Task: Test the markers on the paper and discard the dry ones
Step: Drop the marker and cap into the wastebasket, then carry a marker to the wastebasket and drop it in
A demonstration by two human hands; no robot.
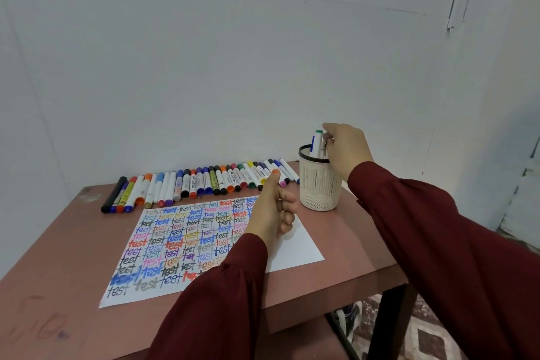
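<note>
From the head camera, the right hand (346,149) reaches forward over the white mesh cup (320,184). Its fingertips are curled down and pinch the tops of the standing markers (317,143), a green-capped one and a blue-marked one among them. That grip suits drawing one out for testing, though which marker is actually pinched is too small to tell. The cup sits directly under this hand and just to the right of the left hand (273,210), so I judge it to be the stock still to be tried. The left hand hovers over the far right part of the paper (298,245) with its thumb raised and its fingers folded toward the palm. An orange spot shows at the thumb tip, and I cannot tell whether the hand encloses anything. It looks placed to take a cap or steady the sheet. The paper lies below and to the left of that hand, nearly filled with the word "test" in many colours. Only the strip beneath and to the right of the hand is still blank, likely where the next trial goes. Beyond the left hand, the row of markers (204,181) lies capped and side by side along the far edge of the table (58,257), probably sorted after passing. No discard place is visible.
</note>
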